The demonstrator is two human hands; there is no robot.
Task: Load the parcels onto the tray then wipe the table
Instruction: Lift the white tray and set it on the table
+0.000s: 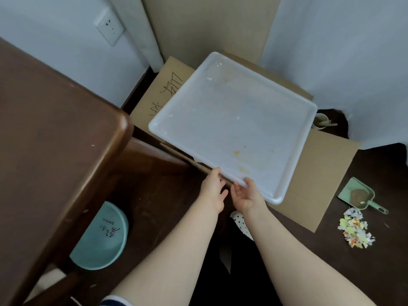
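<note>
A white plastic tray point(231, 124) with a few yellowish stains lies tilted across an open cardboard box point(313, 186) on the floor. My left hand point(214, 191) reaches to the tray's near edge, fingertips touching it, fingers apart. Just right of it is my right hand point(247, 196), thumb resting on the near rim, palm up and fingers spread below the edge. Neither hand is closed around the tray. The dark brown wooden table point(50, 138) fills the left side, its rounded corner close to the tray. No parcels are in view.
A teal basin point(103, 237) sits on the floor under the table. A green dustpan point(362, 196) and a pile of paper scraps point(354, 230) lie at the right. White curtains and a wall socket point(109, 26) are behind. A cup with wooden forks point(321, 122) stands behind the tray.
</note>
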